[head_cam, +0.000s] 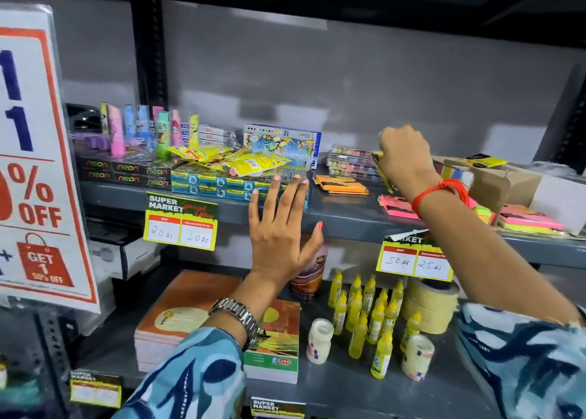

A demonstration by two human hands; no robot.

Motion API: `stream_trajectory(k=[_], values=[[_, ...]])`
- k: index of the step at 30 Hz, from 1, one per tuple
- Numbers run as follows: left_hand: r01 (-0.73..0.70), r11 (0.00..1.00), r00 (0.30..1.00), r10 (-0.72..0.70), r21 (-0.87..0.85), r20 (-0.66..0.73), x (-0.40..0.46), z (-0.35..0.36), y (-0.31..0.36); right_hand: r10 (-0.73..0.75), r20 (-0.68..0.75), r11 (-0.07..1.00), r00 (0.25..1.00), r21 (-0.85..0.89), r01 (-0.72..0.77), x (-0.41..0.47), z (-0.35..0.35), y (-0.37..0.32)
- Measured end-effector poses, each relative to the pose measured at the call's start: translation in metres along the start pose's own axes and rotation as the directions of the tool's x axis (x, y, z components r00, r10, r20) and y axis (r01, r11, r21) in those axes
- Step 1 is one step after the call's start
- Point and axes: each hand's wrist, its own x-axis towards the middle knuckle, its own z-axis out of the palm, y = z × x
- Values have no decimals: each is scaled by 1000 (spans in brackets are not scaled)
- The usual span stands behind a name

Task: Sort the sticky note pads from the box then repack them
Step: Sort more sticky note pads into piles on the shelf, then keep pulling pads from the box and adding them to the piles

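Note:
An open cardboard box (pixel 494 184) sits on the grey shelf (pixel 342 220) at the right, with a yellow pad (pixel 483 160) resting on its top. Orange pads (pixel 341 184) lie in a pile left of my right arm. Pink pads (pixel 398 207) lie under my right wrist, and pink and green pads (pixel 528 223) lie in front of the box. My right hand (pixel 404 154) hovers above the shelf, shut on a yellow sticky note pad (pixel 382 171) that hangs tilted below it. My left hand (pixel 280 228) is open, fingers spread, in front of the shelf edge.
Blue boxes (pixel 215 185), yellow packets (pixel 222 158), a pastel box (pixel 279 147) and erasers (pixel 142 130) crowd the shelf's left half. The lower shelf holds notebooks (pixel 180 311), yellow glue bottles (pixel 367 314) and tape rolls (pixel 431 304). A sale sign (pixel 38 152) hangs at left.

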Motion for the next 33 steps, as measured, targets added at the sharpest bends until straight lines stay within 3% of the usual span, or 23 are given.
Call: stream_trajectory(k=[3, 5, 7, 11, 13, 17, 20, 23, 26, 31, 33], values=[[7, 1000, 1000, -7, 0, 1, 0, 0, 0, -109, -266, 993, 958, 4, 114, -28, -20, -15], [9, 1000, 1000, -9, 8, 2, 0, -1, 1, -200, -361, 979, 911, -40, 199, -55, -29, -27], [7, 1000, 1000, -7, 26, 6, 0, -2, 1, -250, -348, 968, 903, -57, 245, -81, -35, -40], [1, 1000, 1000, -1, 19, -2, 1, -3, 1, -279, -177, 960, 944, -62, 272, -106, -36, -56], [-3, 1000, 1000, 3, 16, 2, 0, -3, 1, -302, -104, 947, 948, -144, 286, -109, -30, -62], [-4, 1000, 1000, 4, 19, 10, 0, -3, 0, -337, -123, 933, 933, -179, 313, -110, -16, -64], [-10, 1000, 1000, 10, 9, 8, 0, -3, 0, -376, -148, 926, 915, -38, 374, -113, -12, -59], [-11, 1000, 1000, 11, 20, 5, -1, -3, 0, -231, -198, 958, 953, 123, 258, -113, -19, -40], [-6, 1000, 1000, 6, 17, -10, 0, -2, 1, -28, -262, 988, 965, 142, 67, -110, -25, 1], [-1, 1000, 1000, 1, 20, -10, 0, -2, 2, 315, -264, 948, 912, 133, -289, -107, -19, 92], [3, 1000, 1000, -3, 21, -18, 0, -1, 2, 375, -226, 926, 899, 147, -349, -110, -12, 116]])
